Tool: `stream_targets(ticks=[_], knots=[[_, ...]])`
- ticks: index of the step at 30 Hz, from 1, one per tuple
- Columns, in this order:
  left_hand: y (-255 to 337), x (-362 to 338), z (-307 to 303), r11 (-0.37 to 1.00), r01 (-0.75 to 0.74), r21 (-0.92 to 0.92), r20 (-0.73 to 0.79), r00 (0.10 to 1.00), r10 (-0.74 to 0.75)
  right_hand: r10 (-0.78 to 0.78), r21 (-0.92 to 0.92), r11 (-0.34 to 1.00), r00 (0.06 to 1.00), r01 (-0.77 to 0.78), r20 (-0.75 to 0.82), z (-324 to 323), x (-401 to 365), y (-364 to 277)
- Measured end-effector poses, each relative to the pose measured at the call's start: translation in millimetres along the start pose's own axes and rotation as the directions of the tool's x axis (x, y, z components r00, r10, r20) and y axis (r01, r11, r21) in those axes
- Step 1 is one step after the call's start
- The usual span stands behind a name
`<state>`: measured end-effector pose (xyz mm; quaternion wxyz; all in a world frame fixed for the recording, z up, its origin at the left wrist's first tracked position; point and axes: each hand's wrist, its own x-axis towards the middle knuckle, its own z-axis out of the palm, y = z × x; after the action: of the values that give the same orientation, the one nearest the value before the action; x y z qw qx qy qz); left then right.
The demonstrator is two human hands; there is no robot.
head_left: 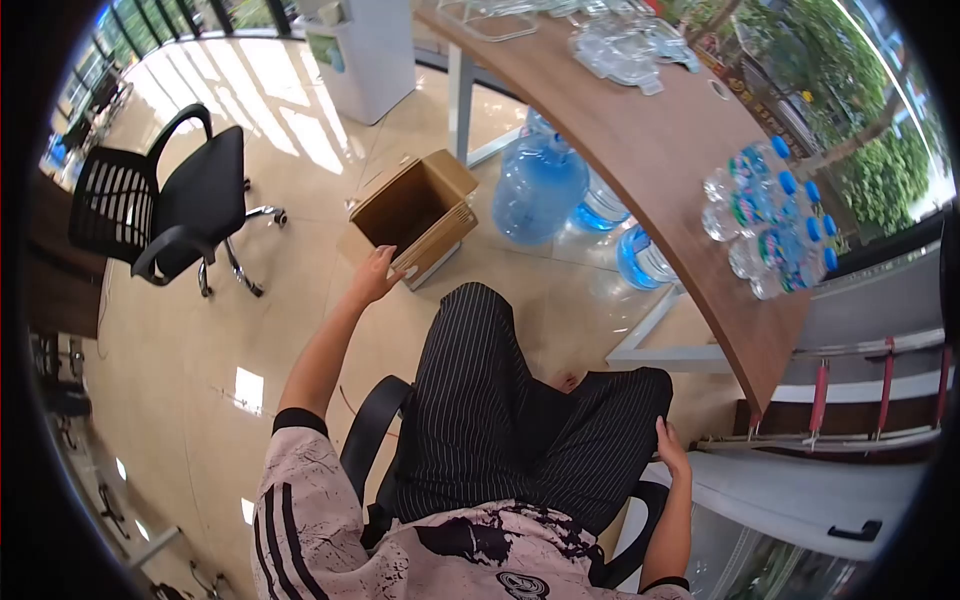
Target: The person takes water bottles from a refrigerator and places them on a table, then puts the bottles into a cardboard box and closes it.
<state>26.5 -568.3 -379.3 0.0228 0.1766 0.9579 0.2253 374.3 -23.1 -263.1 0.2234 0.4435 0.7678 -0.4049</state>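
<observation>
The left grip (375,275) is stretched out at arm's length, fingers loose and extended. The fingertips are on the near bottom edge of the box (415,210), touching it but not closed round it. The right grip (668,445) lies slack on the person's striped trouser leg, holding nothing.

The box sits on the floor (300,130) in front of the seated person's knee, tipped so its open mouth faces up and towards the chair (180,210), flaps splayed. It looks empty, so I'd judge it light and easy to drag or tip. It is plain cardboard, stiff at the corners and floppy at the flaps, and a flap would likely bend under a pull. A wall edge or a bottom corner looks the firmer place to hold.

Just beyond it, big water jugs (540,185) stand under the curved worktop (650,150), which carries a pack of small bottles (770,220).
</observation>
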Motion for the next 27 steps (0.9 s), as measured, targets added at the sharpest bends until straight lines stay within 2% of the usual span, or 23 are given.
stream_targets(ticks=[1,2,4,6,8,10,14,16,20,22,23,25,26,27], knots=[[-5,2,7,1.000,0.023,-0.002,0.005,1.000,-0.023,-0.076,-0.046,0.996,0.997,0.077,0.012,2,17,2],[-13,6,17,0.996,0.041,0.082,0.084,0.995,-0.048,-0.150,-0.088,0.984,0.988,0.152,0.028,5,28,2],[-20,12,35,0.967,0.095,0.238,0.211,0.966,-0.147,-0.112,-0.085,0.989,0.990,0.119,0.084,11,39,-16],[-29,20,52,0.948,0.125,0.294,0.225,0.955,-0.195,-0.077,-0.075,0.993,0.989,0.087,0.130,16,52,-27],[-27,26,58,0.926,0.142,0.349,0.237,0.943,-0.234,-0.213,-0.140,0.962,0.963,0.236,0.162,21,66,-29],[-11,33,49,0.900,0.229,0.372,0.204,0.925,-0.320,-0.218,-0.170,0.954,0.962,0.246,0.163,26,62,-46],[-26,37,76,0.921,0.185,0.342,0.143,0.959,-0.246,-0.193,-0.244,0.945,0.975,0.216,0.113,32,65,-57],[-30,37,88,0.947,0.145,0.288,0.060,0.984,-0.169,-0.175,-0.263,0.945,0.980,0.194,0.096,34,60,-61],[-14,45,57,0.961,0.164,0.222,-0.063,0.986,-0.154,-0.166,-0.273,0.945,0.984,0.178,0.067,29,58,-57],[0,52,20,0.947,0.281,0.158,-0.097,0.959,-0.268,-0.168,-0.262,0.949,0.985,0.175,0.050,27,54,-56],[4,54,1,0.949,0.267,0.166,-0.106,0.962,-0.252,-0.158,-0.284,0.945,0.987,0.163,0.039,25,47,-60],[12,59,-40,0.953,0.298,0.052,-0.115,0.950,-0.291,-0.163,-0.291,0.943,0.986,0.161,0.018,18,32,-73],[22,59,-69,0.965,0.263,-0.015,-0.126,0.957,-0.263,-0.243,-0.329,0.919,0.969,0.216,-0.044,19,22,-83],[35,56,-98,0.969,0.247,-0.005,-0.141,0.959,-0.245,-0.322,-0.369,0.891,0.941,0.264,-0.104,21,15,-88]])
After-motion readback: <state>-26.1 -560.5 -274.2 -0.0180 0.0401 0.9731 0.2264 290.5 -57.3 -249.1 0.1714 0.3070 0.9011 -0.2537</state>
